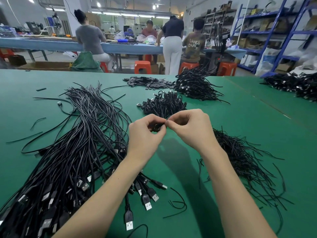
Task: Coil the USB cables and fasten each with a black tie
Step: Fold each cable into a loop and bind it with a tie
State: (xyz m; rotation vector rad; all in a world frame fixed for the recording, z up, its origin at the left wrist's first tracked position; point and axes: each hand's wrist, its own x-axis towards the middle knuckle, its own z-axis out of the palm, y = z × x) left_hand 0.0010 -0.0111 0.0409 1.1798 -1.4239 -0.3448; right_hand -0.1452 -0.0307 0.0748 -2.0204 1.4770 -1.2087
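Green surface [240, 117] | left hand [145, 133] fingers curled around small coiled cable [156, 127] held above surface | right hand [190, 127] fingers pinch at coil's top | uncoiled USB cables [77, 143] heaped left | black ties [240, 160] right

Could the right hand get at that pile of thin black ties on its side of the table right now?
Probably not right away. The tie pile lies open on the green table beside the right hand, nothing between them. But that hand and the left hand are both pinching a small coiled cable, so it must let go first.
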